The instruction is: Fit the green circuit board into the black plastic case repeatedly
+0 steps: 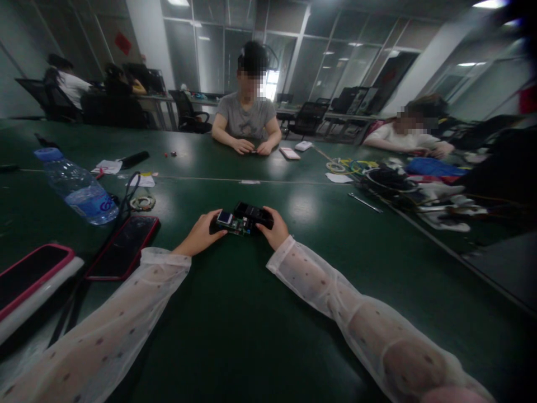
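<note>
Above the green table, my left hand grips a small green circuit board at its left end, thumb below and fingers behind. A little square screen sits on the board's left part. My right hand is closed on the right end of a black casing, which lies just behind and to the right of the board. Board and casing overlap in this view; whether they are joined cannot be made out.
At the left are a water bottle, a red-edged phone, another phone and a dark cable. A wrench and tangled wires lie right. A person sits opposite, another person at the right.
</note>
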{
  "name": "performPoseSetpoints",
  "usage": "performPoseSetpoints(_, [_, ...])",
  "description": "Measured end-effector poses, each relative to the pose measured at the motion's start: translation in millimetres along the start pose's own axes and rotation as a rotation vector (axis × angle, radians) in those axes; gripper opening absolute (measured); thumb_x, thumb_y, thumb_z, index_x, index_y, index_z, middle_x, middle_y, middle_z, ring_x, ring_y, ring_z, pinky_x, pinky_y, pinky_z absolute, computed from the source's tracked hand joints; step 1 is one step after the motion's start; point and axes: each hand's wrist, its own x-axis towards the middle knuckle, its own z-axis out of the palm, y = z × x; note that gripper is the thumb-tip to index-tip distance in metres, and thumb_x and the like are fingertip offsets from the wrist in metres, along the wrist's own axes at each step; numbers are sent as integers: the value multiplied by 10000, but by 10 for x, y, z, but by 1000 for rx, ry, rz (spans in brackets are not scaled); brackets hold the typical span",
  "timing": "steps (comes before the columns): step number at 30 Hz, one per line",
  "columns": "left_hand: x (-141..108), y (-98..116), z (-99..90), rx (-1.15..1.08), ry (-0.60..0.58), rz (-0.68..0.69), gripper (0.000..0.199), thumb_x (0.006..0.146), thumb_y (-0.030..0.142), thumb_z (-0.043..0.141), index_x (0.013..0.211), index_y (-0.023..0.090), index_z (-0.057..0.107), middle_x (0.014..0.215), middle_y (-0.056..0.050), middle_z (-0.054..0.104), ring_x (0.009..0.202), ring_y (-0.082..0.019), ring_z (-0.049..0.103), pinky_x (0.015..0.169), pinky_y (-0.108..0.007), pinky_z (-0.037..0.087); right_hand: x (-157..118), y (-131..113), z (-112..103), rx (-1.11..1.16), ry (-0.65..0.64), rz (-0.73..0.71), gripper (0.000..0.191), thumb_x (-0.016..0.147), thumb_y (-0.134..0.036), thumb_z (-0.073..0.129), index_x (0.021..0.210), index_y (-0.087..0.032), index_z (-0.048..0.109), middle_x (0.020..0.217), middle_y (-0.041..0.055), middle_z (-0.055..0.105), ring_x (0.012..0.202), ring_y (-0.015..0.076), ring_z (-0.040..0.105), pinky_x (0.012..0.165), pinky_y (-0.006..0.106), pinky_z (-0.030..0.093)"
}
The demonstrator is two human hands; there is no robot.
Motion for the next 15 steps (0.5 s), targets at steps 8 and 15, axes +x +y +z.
performPoseSetpoints(8, [-7,17,-1,-19,16,-7,674,773,405,672,1357,236,381,1301,-118,502,1198,-281,484,987,-490,404,-5,-46,-15,-18,-53,-29,522,739,-168,656,1230,-239,496,1182,81,568,1119,259,556,993,500,428])
performPoseSetpoints(15, [-14,53,-20,-31,-4,-13,658,783,388,666,1359,246,380,1317,-116,494,1205,-284,479,973,-502,410,12,-64,-63,35,-129,-44,499,747,-155,649,1215,-247,505,1192,67,576,1109,244,568,994,483,433])
